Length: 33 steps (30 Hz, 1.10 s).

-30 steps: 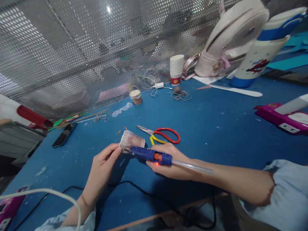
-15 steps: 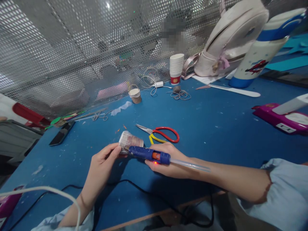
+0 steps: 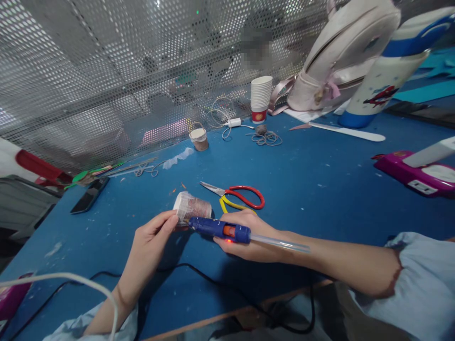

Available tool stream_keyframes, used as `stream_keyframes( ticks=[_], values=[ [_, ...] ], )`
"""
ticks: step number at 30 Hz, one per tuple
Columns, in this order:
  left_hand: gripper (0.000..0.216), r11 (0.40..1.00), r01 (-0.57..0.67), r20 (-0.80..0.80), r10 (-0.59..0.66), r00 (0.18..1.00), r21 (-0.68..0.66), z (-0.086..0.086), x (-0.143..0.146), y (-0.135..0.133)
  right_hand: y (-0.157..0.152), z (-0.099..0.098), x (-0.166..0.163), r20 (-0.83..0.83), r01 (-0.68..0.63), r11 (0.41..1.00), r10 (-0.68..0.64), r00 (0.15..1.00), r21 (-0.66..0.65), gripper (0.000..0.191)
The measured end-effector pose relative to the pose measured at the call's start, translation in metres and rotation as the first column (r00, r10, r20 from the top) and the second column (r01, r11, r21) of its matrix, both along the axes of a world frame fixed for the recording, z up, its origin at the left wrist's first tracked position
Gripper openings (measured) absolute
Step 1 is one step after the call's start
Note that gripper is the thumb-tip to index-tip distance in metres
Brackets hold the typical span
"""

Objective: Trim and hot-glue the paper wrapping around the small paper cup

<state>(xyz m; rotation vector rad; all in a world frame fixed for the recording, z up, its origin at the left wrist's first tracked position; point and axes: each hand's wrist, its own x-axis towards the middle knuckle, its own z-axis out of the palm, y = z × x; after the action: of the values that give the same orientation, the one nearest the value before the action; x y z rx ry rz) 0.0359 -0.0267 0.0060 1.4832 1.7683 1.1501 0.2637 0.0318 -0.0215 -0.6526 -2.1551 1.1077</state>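
Glue gun [image 3: 209, 227] and cup [image 3: 195, 207] fill 2 hands [image 3: 151, 240]; stacked cups [image 3: 261, 94] bear a blurred emblem [image 3: 259, 116].

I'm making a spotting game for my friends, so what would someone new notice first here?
Probably the blue glue gun with its glowing red light, in the right hand, its tip close to the cup in the left hand. Just beyond lie scissors with red and yellow handles. At the far right, a big bottle stands beside a pale backpack.

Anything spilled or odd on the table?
No obvious spill. Just untidy: orange scraps lie loose beyond the cup in the left hand, grey cord lies in messy loops near the cup stack, and whitish marks dot the blue tabletop.
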Motion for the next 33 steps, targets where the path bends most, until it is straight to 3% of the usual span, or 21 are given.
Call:
stream_keyframes(
  ticks=[7, 15, 23, 33],
  values=[
    [0.04, 1.0, 0.009, 0.009, -0.009, 1.0, -0.012, 0.0005, 0.0014, -0.0001, -0.0011, -0.0042, -0.0014, -0.026, 0.066, 0.998, -0.066, 0.997, 0.015, 0.02],
    [0.039, 1.0, -0.001, -0.006, 0.001, 1.0, -0.01, -0.0017, -0.0016, 0.0003, -0.0014, 0.003, 0.0016, -0.003, -0.005, 0.999, 0.005, 1.0, 0.054, 0.022],
    [0.039, 1.0, 0.014, -0.017, -0.014, 1.0, -0.019, 0.0006, -0.0002, -0.0015, -0.0002, -0.0019, 0.0016, -0.029, 0.042, 0.991, -0.039, 0.999, 0.129, 0.017],
    [0.032, 0.999, 0.02, -0.108, -0.016, 0.994, 0.044, 0.0003, -0.0001, -0.0013, -0.0009, -0.0054, 0.0029, 0.022, -0.036, 0.984, 0.033, 0.999, 0.172, 0.009]
  ],
)
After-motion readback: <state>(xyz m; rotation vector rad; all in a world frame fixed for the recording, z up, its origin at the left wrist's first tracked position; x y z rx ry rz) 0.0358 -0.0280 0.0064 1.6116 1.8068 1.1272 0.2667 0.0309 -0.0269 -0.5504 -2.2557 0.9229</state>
